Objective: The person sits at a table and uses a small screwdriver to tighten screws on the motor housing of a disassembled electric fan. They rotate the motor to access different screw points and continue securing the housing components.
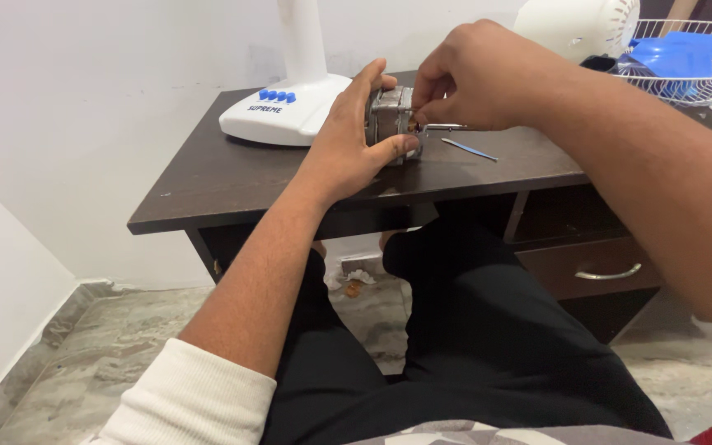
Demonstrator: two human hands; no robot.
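Fingertips of the right hand pinch together at the right face of a small metal motor block. The left hand clamps that block from its left side on the dark desk. A thin rod juts rightward from the block, a blue-tipped tool lying just beyond.

Two bare hands at the dark wooden desk: left hand, right hand. One grey metal motor block between them. One white plastic fan base, with four blue buttons. One thin blue-handled tool. One white wire fan guard. One blue plastic fan blade. One curved metal drawer handle.
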